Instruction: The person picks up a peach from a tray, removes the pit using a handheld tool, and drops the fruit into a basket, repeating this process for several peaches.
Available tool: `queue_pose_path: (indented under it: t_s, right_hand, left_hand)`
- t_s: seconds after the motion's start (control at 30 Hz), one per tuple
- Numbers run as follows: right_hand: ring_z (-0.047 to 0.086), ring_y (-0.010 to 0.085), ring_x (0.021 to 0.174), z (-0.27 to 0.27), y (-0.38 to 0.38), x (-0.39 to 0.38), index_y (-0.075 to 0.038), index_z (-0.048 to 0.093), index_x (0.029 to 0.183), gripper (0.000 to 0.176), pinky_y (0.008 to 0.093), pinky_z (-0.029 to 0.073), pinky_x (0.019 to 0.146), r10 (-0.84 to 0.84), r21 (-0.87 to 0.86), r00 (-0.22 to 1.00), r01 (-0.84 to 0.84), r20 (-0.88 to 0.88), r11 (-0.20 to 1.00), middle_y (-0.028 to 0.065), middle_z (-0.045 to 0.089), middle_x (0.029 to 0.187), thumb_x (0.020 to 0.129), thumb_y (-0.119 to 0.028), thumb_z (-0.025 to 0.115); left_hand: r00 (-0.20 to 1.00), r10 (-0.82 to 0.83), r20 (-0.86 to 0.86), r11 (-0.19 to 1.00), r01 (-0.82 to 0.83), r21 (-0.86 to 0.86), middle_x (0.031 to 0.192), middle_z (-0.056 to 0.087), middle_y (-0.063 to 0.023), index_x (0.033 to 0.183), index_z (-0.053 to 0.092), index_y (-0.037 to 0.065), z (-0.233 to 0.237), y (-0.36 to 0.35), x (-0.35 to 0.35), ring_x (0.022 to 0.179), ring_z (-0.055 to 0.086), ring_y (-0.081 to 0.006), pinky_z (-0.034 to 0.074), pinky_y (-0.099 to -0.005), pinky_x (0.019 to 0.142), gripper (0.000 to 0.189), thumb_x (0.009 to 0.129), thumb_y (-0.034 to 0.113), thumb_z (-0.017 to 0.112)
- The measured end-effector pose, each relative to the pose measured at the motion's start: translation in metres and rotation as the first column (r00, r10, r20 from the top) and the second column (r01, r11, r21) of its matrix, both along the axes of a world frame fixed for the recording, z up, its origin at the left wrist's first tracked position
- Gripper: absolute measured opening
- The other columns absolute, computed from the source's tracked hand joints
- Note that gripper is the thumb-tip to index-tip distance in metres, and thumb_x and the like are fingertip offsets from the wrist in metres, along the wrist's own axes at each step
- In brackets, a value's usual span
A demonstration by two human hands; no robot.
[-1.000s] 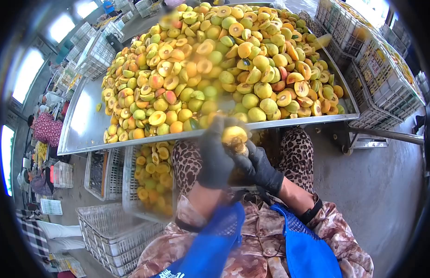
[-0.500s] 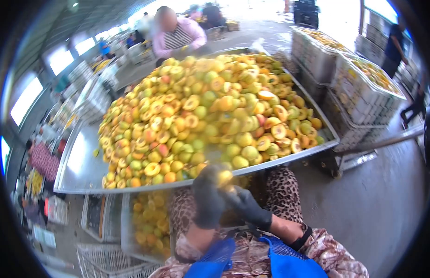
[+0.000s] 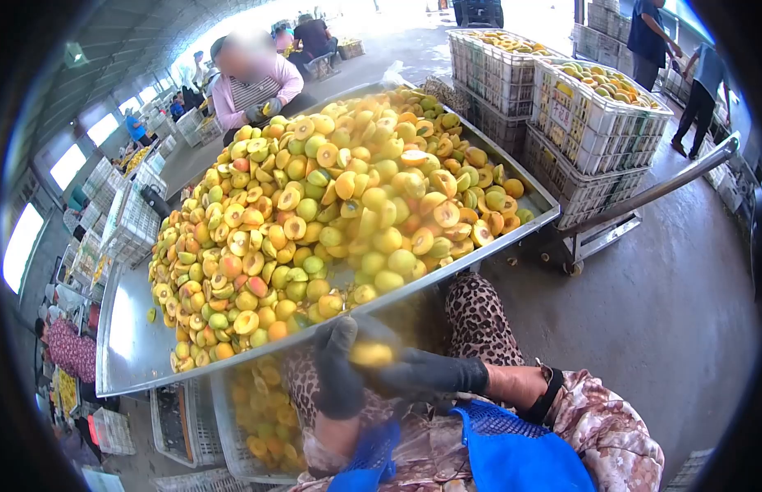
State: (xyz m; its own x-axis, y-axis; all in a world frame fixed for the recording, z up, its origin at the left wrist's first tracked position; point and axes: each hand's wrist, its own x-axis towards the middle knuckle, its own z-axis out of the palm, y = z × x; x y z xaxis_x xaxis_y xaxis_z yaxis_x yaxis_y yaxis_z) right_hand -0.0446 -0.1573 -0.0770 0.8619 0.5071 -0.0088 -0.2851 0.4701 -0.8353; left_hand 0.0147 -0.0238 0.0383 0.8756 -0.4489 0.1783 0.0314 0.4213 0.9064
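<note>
Both of my hands wear dark gloves and are close together over my lap, below the near rim of the metal tray (image 3: 447, 275). My left hand (image 3: 338, 373) is upright with its thumb raised, and its fingers close around a yellow peach (image 3: 371, 354), which is blurred. From the right, my right hand (image 3: 434, 373) reaches to the peach with its fingers bent together; blur hides what is in them. Beyond my hands, a large heap of halved and whole peaches (image 3: 274, 238) lies on the tray.
A plastic crate (image 3: 225, 418) with peaches stands below the tray at the left. Stacked white crates (image 3: 594, 123) of fruit sit on a cart with a metal handle (image 3: 660, 184) at the right. Across the tray sits another person (image 3: 258, 90); others are farther back.
The view has turned, so the tray and crates sit farther left. My hands and the peach have moved down and slightly left in the picture. The person opposite now has both hands together in front.
</note>
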Motion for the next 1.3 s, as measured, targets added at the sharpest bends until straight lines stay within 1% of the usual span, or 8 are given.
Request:
queue_pose_path:
  t_s: [0.1,0.33,0.47,0.63,0.67,0.87,1.07,1.3]
  right_hand:
    - [0.055,0.0083,0.092,0.031,-0.004,-0.002,-0.007,0.053,0.141,0.051,0.0247,0.047,0.065,-0.005,-0.259,0.973,0.066,0.23,0.964,-0.0014,0.059,0.102,0.103,-0.04,0.063]
    - [0.059,0.0098,0.081,0.032,0.013,-0.008,0.0,0.063,0.123,0.039,0.0327,0.052,0.071,-0.031,-0.368,0.896,0.214,0.443,0.905,0.0044,0.066,0.085,0.103,-0.034,0.063]
    - [0.07,0.0389,0.078,-0.007,-0.028,-0.017,-0.004,0.073,0.086,0.045,0.0502,0.055,0.071,0.289,-0.878,0.83,0.438,0.477,0.193,0.02,0.072,0.084,0.101,-0.04,0.051]
    - [0.067,0.0458,0.075,0.017,-0.007,0.002,-0.003,0.068,0.09,0.038,0.0535,0.053,0.069,0.026,-0.814,0.871,0.447,0.49,0.372,0.0236,0.069,0.08,0.097,-0.039,0.056]
    - [0.066,0.0463,0.075,0.024,-0.008,0.003,-0.003,0.067,0.092,0.038,0.0537,0.053,0.068,-0.026,-0.765,0.831,0.524,0.556,0.375,0.0236,0.068,0.08,0.097,-0.039,0.057]
    - [0.066,0.0432,0.072,0.049,-0.026,-0.027,-0.003,0.063,0.1,0.039,0.0503,0.053,0.068,-0.044,-0.822,0.854,0.512,0.518,0.25,0.0256,0.066,0.081,0.096,-0.042,0.065]
    - [0.053,0.0051,0.072,0.024,-0.04,0.001,-0.008,0.067,0.093,0.022,0.0272,0.047,0.062,-0.749,-0.285,0.646,0.753,0.148,0.593,-0.007,0.061,0.079,0.097,-0.029,0.072]
    - [0.054,0.0106,0.055,0.065,-0.024,0.046,-0.013,0.059,0.105,0.022,0.0256,0.047,0.046,-0.231,0.18,0.891,0.319,-0.39,0.93,-0.0033,0.054,0.072,0.103,-0.035,0.057]
  left_hand:
    - [0.98,-0.185,0.069,0.968,0.194,-0.161,0.076,0.067,-0.0107,0.076,0.064,0.001,-0.013,0.005,0.002,0.068,0.061,-0.0206,0.049,-0.0351,0.07,0.042,0.104,0.031,0.052]
    - [0.89,0.456,-0.003,0.889,-0.455,-0.051,0.084,0.064,-0.0092,0.096,0.063,0.006,-0.065,0.127,0.073,0.077,0.061,-0.0209,0.054,-0.0377,0.073,0.038,0.109,0.037,0.045]
    - [0.446,0.159,0.881,0.625,-0.736,0.26,0.098,0.07,-0.0125,0.115,0.069,0.0,-0.132,0.191,0.211,0.089,0.064,-0.0235,0.055,-0.0354,0.078,0.031,0.106,0.026,0.055]
    - [0.318,0.073,0.945,0.522,-0.82,0.235,0.121,0.069,-0.0188,0.117,0.07,-0.004,-0.172,0.14,0.267,0.116,0.063,-0.0286,0.053,-0.0361,0.094,0.028,0.099,0.015,0.063]
    - [0.666,0.228,0.71,0.69,-0.626,0.365,0.127,0.066,-0.0195,0.122,0.066,-0.007,-0.117,0.056,0.227,0.122,0.06,-0.0324,0.051,-0.0385,0.1,0.033,0.098,0.014,0.066]
    - [0.665,-0.138,0.734,0.428,-0.628,0.65,0.136,0.059,-0.0309,0.136,0.056,-0.009,-0.148,-0.119,0.273,0.127,0.056,-0.0441,0.044,-0.0462,0.108,0.058,0.092,0.024,0.073]
    - [0.725,-0.101,0.682,0.865,-0.274,0.42,0.107,0.07,-0.0163,0.113,0.069,0.0,-0.105,-0.044,0.243,0.099,0.068,-0.0296,0.054,-0.0413,0.088,0.039,0.082,0.02,0.079]
    - [0.804,-0.13,0.581,0.91,-0.136,0.391,0.129,0.067,-0.0127,0.131,0.062,-0.001,-0.031,0.035,0.078,0.123,0.062,-0.0248,0.049,-0.0364,0.106,0.051,0.084,0.009,0.08]
